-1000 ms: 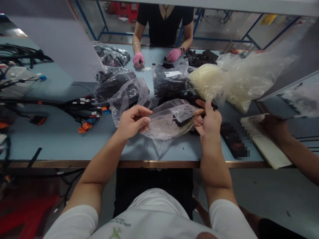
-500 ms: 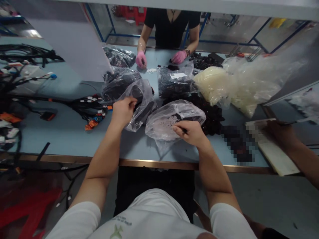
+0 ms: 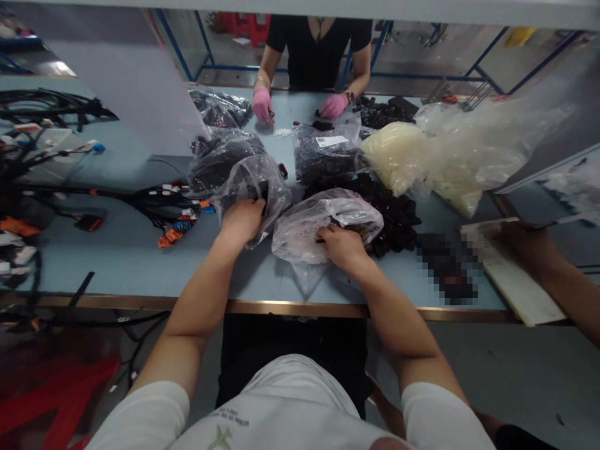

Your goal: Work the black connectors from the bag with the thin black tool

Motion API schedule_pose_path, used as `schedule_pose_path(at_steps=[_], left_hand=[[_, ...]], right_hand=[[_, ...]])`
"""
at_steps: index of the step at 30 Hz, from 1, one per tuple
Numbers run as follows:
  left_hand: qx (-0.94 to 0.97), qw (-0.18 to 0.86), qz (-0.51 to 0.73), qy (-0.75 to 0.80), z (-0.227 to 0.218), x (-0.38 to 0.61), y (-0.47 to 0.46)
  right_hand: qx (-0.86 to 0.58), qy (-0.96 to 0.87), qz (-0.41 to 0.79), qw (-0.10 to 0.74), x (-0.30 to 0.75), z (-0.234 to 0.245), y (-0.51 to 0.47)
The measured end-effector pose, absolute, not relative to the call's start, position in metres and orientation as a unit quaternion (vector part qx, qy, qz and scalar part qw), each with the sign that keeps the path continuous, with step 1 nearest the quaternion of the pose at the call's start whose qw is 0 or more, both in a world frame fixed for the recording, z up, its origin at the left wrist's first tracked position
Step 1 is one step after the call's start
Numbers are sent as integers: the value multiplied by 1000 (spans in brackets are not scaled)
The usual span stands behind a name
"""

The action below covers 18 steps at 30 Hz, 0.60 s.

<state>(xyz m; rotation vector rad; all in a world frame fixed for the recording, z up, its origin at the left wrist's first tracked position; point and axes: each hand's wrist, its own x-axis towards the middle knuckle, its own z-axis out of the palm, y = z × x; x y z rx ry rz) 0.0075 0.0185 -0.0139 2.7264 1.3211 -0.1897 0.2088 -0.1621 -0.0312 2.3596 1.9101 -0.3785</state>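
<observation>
My left hand (image 3: 242, 220) reaches into the mouth of a clear plastic bag (image 3: 276, 175) that holds black parts. Its fingers are bent together against the dark contents, and their tips are partly hidden, so what they grip does not show. Over a second clear bag (image 3: 293, 240), with many tiny white pieces (image 3: 312, 231) inside, is my right hand (image 3: 343, 247). Its thumb and fingers are closed on a small black part (image 3: 320, 240) just above the white pieces. A heap of black plastic parts (image 3: 396, 219) lies behind and right of this bag.
Bags of black parts (image 3: 323, 156) and a bag of pale yellow pieces (image 3: 394, 153) stand behind. Wire harnesses (image 3: 135, 200) with coloured connectors lie left. Across the table a person in pink gloves (image 3: 334, 106) handles small parts. At right, another person's hand (image 3: 527, 240) rests on a paper pad (image 3: 520, 281).
My left hand has moved slightly forward and right, deeper into its bag, whose mouth has lifted. My right hand has shifted a little left, over the white pieces.
</observation>
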Motion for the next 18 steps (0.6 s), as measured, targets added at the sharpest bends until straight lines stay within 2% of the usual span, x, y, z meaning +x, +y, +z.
schedule_pose_path(at_steps=[13,18], left_hand=[[901,75,-9,427,-31,-2,32],[869,81,125,472,-27,-2,29]], right_hand=[[798,580,-150,-71,216,-36,-162],[779,594,-124,-159,223,-43,-163]])
